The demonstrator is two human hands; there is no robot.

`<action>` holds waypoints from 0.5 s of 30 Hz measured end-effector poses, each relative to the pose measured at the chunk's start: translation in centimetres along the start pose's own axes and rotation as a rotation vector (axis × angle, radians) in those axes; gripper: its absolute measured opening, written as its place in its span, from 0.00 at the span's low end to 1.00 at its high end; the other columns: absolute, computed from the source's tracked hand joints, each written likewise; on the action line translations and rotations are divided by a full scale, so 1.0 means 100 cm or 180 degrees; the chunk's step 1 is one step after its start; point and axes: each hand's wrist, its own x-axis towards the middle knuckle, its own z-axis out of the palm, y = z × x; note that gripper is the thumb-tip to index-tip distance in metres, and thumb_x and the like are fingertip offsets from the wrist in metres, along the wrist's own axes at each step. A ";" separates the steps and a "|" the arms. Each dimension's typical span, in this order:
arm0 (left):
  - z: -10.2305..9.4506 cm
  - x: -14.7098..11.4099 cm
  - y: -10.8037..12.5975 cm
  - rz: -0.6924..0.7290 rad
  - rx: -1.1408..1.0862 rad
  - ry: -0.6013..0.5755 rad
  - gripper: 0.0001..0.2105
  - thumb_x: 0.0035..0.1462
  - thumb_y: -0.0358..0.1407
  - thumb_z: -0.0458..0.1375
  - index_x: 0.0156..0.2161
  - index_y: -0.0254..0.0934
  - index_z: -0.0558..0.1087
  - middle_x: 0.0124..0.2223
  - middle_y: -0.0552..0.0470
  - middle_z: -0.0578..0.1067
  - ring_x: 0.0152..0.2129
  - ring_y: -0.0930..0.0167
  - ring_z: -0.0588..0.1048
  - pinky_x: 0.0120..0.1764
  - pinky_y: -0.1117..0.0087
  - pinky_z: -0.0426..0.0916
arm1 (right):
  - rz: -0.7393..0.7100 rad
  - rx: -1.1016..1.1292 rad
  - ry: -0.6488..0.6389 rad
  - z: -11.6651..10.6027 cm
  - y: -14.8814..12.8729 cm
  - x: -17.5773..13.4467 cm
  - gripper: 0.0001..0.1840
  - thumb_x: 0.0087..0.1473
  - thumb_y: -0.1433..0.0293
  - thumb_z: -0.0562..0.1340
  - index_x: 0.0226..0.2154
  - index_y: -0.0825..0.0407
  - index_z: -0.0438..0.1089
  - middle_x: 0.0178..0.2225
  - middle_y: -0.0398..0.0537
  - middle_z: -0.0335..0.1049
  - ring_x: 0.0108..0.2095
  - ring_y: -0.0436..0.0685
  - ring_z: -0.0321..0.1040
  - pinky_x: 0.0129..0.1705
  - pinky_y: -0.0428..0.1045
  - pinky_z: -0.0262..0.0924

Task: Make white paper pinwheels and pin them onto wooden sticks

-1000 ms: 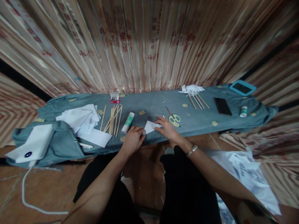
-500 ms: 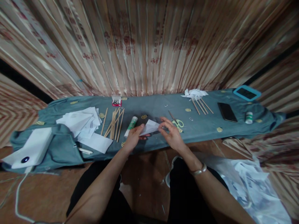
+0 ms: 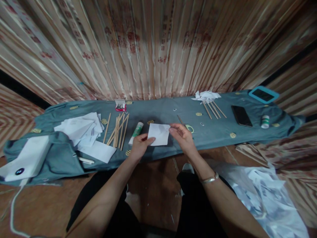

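A white square of paper (image 3: 158, 135) is spread flat between my two hands, above the cloth-covered table (image 3: 158, 109). My left hand (image 3: 140, 145) pinches its left lower edge, thumb on top. At the upper right corner, my right hand (image 3: 182, 134) holds the paper between thumb and fingertips. Just behind my left hand lies a green-and-white glue stick (image 3: 137, 130). Scissors with light green handles (image 3: 189, 128) lie beyond my right hand, partly covered by it.
Several wooden sticks (image 3: 119, 130), a paper pile (image 3: 81, 129) and a small red box (image 3: 120, 105) lie leftward. Paper pinwheels (image 3: 206, 96), a phone (image 3: 241, 115), another glue stick (image 3: 265, 121) and a blue-framed device (image 3: 264, 95) are rightward. A plastic bag (image 3: 267, 198) sits on the floor.
The paper was folded into a pointed shape and is now opened out into a flat square. My hands keep hold of it. The view has shifted slightly.
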 end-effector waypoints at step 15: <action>0.008 0.004 0.002 0.0185 0.0358 -0.0117 0.20 0.33 0.48 0.70 0.29 0.34 0.79 0.28 0.51 0.79 0.27 0.68 0.74 0.34 0.67 0.69 | 0.0893 0.0894 -0.0181 0.003 0.020 0.017 0.32 0.29 0.69 0.74 0.40 0.47 0.64 0.24 0.36 0.74 0.23 0.53 0.70 0.28 0.49 0.64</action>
